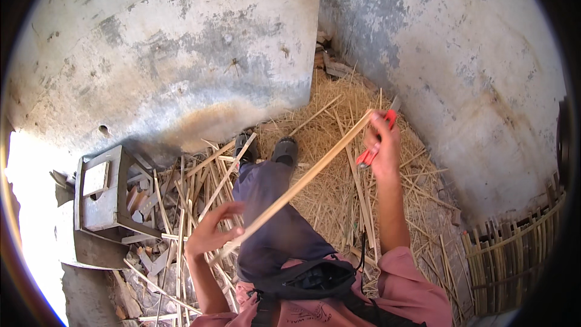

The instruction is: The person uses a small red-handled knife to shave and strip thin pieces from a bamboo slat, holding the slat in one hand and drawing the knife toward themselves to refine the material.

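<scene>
A long, pale bamboo strip [302,181] slants across my lap, its lower end blurred near my left hand and its upper end at my right fingertips. My left hand [212,230] is open, thumb and fingers apart, beside the strip's lower part; whether the thumb touches it I cannot tell. In my right hand [386,151] is a red-handled cutter knife [368,157], its grey blade pointing up and away. The fingers of that hand curl round the handle, with the strip's top end against or just beside them.
Straw-like shavings [327,127] and loose strips [181,224] cover the floor round my shoes [284,151]. At left stands a worn wooden box [100,197] amid rubble. Stained walls [242,54] meet ahead. A slatted bamboo panel [514,254] leans at right.
</scene>
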Demonstrator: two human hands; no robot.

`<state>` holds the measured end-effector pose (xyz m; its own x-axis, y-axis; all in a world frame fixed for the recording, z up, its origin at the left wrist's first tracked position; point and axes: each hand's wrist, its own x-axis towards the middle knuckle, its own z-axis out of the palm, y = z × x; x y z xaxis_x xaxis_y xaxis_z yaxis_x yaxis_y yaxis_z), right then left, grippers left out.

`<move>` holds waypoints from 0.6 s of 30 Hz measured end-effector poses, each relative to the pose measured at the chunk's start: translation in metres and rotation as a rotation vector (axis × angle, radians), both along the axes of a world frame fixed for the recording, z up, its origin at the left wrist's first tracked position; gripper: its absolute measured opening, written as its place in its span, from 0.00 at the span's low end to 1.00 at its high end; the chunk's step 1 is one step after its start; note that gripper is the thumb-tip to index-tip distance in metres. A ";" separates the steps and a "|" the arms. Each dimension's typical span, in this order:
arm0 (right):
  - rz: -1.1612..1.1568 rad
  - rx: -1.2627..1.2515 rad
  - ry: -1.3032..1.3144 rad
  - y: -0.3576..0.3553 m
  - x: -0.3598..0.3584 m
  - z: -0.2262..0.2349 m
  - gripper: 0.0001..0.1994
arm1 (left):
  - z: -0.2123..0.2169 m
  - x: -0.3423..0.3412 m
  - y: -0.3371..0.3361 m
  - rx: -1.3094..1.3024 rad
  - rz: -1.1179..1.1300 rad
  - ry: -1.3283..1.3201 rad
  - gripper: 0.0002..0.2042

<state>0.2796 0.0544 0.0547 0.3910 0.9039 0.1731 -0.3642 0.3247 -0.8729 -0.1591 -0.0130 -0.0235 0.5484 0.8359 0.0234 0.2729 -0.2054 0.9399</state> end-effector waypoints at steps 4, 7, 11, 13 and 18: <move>-0.069 -0.018 0.026 0.031 0.035 0.004 0.15 | -0.006 -0.017 -0.030 -0.314 0.014 0.017 0.20; -0.064 -0.012 -0.051 0.041 0.044 0.005 0.21 | -0.003 -0.007 -0.040 -0.379 0.021 -0.060 0.18; -0.119 -0.038 -0.152 0.025 0.014 -0.002 0.21 | -0.007 0.018 -0.039 -0.318 0.131 -0.212 0.20; -0.077 -0.063 -0.257 0.007 0.000 -0.020 0.22 | -0.007 0.044 -0.033 -0.394 0.186 -0.351 0.20; 0.268 -0.140 -0.331 -0.037 -0.056 -0.039 0.24 | -0.010 0.103 -0.015 -0.468 0.013 -0.569 0.21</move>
<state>0.2239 0.0173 0.0161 0.0844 0.9894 0.1183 -0.1129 0.1274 -0.9854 -0.0563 -0.0281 -0.0330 0.5475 0.8347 -0.0591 -0.2836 0.2515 0.9254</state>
